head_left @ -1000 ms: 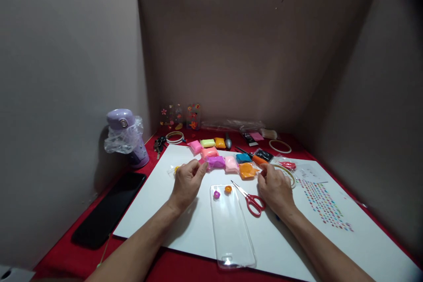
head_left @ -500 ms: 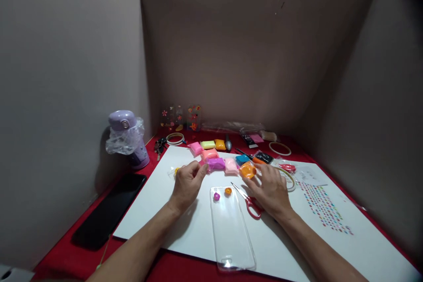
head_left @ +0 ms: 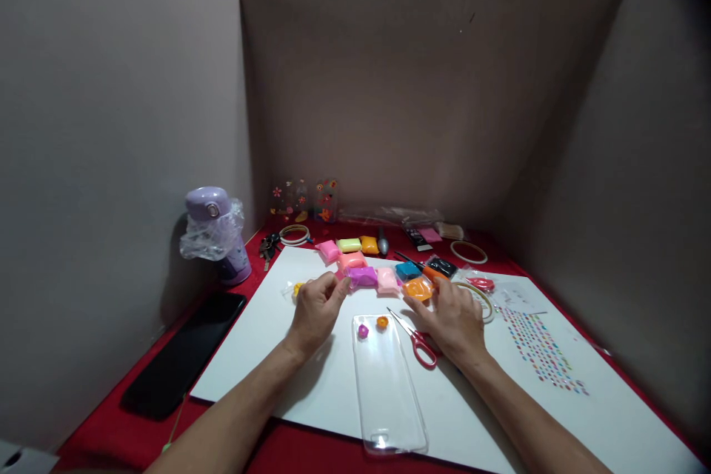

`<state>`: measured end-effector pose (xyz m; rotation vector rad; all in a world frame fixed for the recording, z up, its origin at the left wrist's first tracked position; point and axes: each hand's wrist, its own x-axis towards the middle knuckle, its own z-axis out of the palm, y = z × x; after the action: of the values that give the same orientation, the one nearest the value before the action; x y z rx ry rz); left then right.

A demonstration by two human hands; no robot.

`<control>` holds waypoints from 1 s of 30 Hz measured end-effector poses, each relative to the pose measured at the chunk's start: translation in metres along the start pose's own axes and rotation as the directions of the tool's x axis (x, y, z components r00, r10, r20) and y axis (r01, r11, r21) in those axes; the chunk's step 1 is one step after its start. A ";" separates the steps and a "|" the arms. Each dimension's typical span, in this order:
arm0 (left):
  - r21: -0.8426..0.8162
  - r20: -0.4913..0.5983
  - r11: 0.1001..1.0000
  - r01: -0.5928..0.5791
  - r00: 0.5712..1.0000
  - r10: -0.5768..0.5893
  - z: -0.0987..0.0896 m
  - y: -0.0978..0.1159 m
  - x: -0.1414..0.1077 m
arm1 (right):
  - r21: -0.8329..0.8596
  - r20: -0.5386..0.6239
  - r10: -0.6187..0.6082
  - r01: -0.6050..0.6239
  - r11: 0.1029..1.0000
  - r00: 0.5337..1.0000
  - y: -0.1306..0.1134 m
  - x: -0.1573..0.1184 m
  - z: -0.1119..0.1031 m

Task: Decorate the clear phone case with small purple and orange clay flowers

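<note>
Closed in a pinch, my left hand [head_left: 316,311] meets the left end of a purple clay packet [head_left: 364,277]; what the fingertips hold, if anything, is hidden. My right hand [head_left: 452,315] lies at an orange clay packet [head_left: 418,289], thumb and fingers apart around its near right side. Beneath that hand are red-handled scissors [head_left: 423,350], blades pointing away to the left. In front of me lies a clear phone case [head_left: 389,392], bearing a small purple clay flower [head_left: 363,331] and an orange clay flower [head_left: 382,322].
Behind the hands are more clay packets [head_left: 351,261]. A black phone [head_left: 183,355] and a lilac bottle [head_left: 208,204] stand left of the white board [head_left: 244,355]. Sticker gems [head_left: 541,355] and a hoop [head_left: 483,300] lie right. Decorated cases [head_left: 326,200] lean at the back wall.
The camera view shifts slightly. My right hand has moved barely, its fingers a little lower by the orange packet; my left hand keeps its pinch.
</note>
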<state>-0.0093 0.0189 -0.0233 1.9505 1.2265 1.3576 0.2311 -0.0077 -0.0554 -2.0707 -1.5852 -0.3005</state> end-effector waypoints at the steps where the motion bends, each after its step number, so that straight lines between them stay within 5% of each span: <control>1: -0.001 0.002 1.000 -0.002 1.000 0.002 0.000 0.000 0.000 | 0.014 0.010 -0.001 0.001 1.000 1.000 -0.002 0.000 0.000; 12: -0.002 0.005 1.000 -0.001 1.000 0.001 0.002 -0.002 0.000 | 0.448 -0.039 0.052 -0.029 0.893 0.998 0.005 0.002 0.005; 23: -0.022 0.043 1.000 0.006 0.999 -0.005 -0.001 0.007 0.000 | 0.646 -0.100 -0.008 0.071 0.760 0.995 0.005 -0.006 -0.008; 30: -0.067 0.314 0.987 -0.145 0.936 0.159 0.000 0.050 0.000 | 0.731 -0.231 -0.240 0.331 0.597 0.943 -0.013 -0.028 -0.030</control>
<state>0.0109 -0.0060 0.0148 2.1674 0.9024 1.0706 0.2146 -0.0443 -0.0397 -1.1153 -1.5904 0.1505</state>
